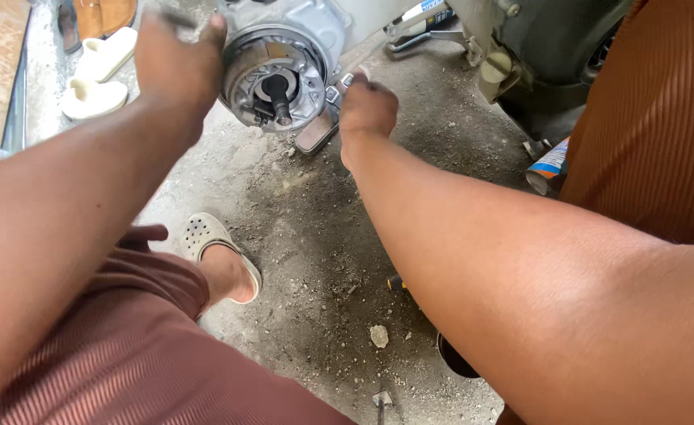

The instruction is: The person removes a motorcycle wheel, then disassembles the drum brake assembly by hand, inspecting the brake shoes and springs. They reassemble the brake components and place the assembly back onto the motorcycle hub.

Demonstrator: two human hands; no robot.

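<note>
In the head view, the round brake drum plate (272,75) with its stub axle (277,93) pointing out toward the person sits between both hands, the left hand (177,63) gripping its upper left rim and the right hand (366,110), just beside its right edge, pinching a small metal part (345,80).

The brake hub (277,75) sits between both hands, above the clog (209,240).

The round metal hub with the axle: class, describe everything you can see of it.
The round metal hub is a silvery, shiny drum, open toward the camera, with a dark axle stub at its centre and curved metal parts around it. It sits above the dusty concrete floor. The left hand grips its rim; the right hand is beside it.
</note>
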